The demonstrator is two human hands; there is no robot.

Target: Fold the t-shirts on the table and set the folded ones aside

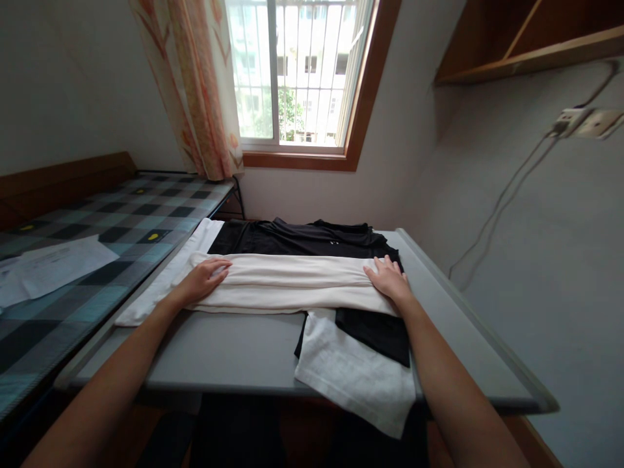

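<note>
I see long cream fabric strip (297, 279), looks folded lengthwise; broad white fabric flap (353, 374), near right, unfolded. Left hand (202, 281), right hand (389, 278) flat on strip, grasping nothing.

Tulip-patterned curtain (207, 91) beside a brown-framed, barred sliding window (302, 75); left, checked mattress (136, 211) bearing sheets of paper (58, 263); right, wall-mounted wooden shelf (536, 58) above a wall socket (568, 121) with plugged-in cable (497, 205).

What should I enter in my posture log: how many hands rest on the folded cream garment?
2. The left hand rests on the left end of the cream garment; the right hand rests near its right end. No other hands show.
</note>
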